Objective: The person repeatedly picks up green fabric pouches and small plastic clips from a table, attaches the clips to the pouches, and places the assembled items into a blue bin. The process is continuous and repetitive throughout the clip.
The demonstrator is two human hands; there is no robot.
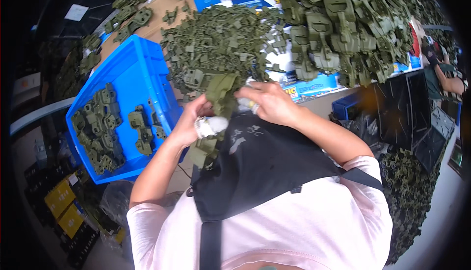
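Beside the tub [158, 86], your left hand [190, 122] clasps the part [222, 89]; your right hand [271, 102] half-curls, hold unclear. Likely light, stiff; grip its edges.

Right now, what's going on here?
A person's left hand holds a green part above a black apron, with the right hand at its right edge. To the left, a blue bin holds similar pieces. Ahead lie a heap of small green pieces and, rightward, larger ones.
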